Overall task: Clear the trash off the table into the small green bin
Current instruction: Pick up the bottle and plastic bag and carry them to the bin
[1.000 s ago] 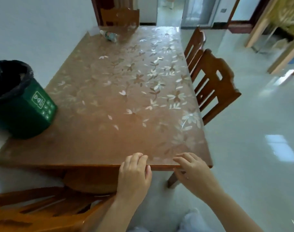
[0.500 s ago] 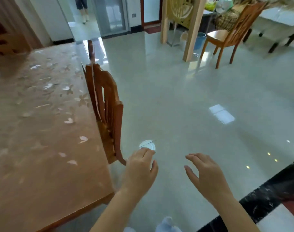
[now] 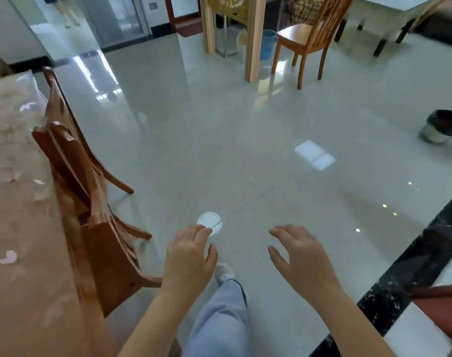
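Observation:
The brown flower-patterned table [image 3: 16, 202] fills the left edge of the view; the part that shows carries no trash. The small green bin is out of view. My left hand [image 3: 190, 261] hangs over the pale floor beside the table's near corner, fingers loosely curled and holding nothing. My right hand [image 3: 299, 256] is a little to its right, fingers spread and empty. A white round disc [image 3: 210, 221] lies on the floor just beyond my left fingertips.
Two wooden chairs [image 3: 91, 228] stand pushed against the table's right side. Another wooden chair [image 3: 304, 39] and a blue bucket [image 3: 267, 43] are by a wooden post [image 3: 254, 39]. A metal bin with a black liner [image 3: 442, 126] stands at the right. My leg [image 3: 219, 318] steps forward.
My view has swung right, away from the table and the green bin, toward the open floor. Both hands left the table's front edge and now hang in the air.

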`<state>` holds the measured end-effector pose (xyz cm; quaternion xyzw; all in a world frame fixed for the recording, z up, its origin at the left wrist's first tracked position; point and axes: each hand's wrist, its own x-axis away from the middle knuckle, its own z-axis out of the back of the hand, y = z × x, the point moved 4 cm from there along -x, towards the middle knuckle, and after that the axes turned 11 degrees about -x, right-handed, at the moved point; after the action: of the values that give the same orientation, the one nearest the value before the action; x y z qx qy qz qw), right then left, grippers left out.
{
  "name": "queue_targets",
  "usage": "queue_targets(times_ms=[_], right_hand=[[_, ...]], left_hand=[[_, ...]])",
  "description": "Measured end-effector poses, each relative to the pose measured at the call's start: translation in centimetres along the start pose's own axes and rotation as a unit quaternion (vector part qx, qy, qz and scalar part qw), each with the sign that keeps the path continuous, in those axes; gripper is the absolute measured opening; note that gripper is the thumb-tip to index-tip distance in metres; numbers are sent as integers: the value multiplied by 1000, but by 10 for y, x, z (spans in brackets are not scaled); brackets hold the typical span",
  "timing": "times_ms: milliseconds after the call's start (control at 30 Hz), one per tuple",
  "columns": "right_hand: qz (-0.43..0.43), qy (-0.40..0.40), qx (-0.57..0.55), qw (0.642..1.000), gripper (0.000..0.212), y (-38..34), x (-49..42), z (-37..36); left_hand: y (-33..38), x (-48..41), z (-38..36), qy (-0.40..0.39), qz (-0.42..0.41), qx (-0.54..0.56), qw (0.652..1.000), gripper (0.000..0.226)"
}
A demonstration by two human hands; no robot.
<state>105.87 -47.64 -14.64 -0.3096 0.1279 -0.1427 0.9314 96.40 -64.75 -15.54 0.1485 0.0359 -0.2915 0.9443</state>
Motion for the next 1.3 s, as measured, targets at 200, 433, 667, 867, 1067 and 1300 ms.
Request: queue_targets(times_ms=[200,433,667,867,1067,1300], right_hand=[[49,-27,49,997,25,-2,-157,-6],[132,-55,31,989,26,-37,-322,-42],[177,-121,-10,977,26,-54,-448,-111],[230,-159,-30,960,24,-72,-589,-157],[306,-192,-44,931,24,-123,-719,-185],[337,-251,-42,907,25,-178,-839,-266]], left_hand=[[-28,-138,-10,37,18,30,999,28],[-91,-266,9,85,72,3,994,24],[-162,-338,2,72,166,-37,983,26],[-220,-451,7,98,225,-76,966,28],[-280,-549,33,130,294,-102,941,28],[-390,-626,38,119,368,-106,916,27]])
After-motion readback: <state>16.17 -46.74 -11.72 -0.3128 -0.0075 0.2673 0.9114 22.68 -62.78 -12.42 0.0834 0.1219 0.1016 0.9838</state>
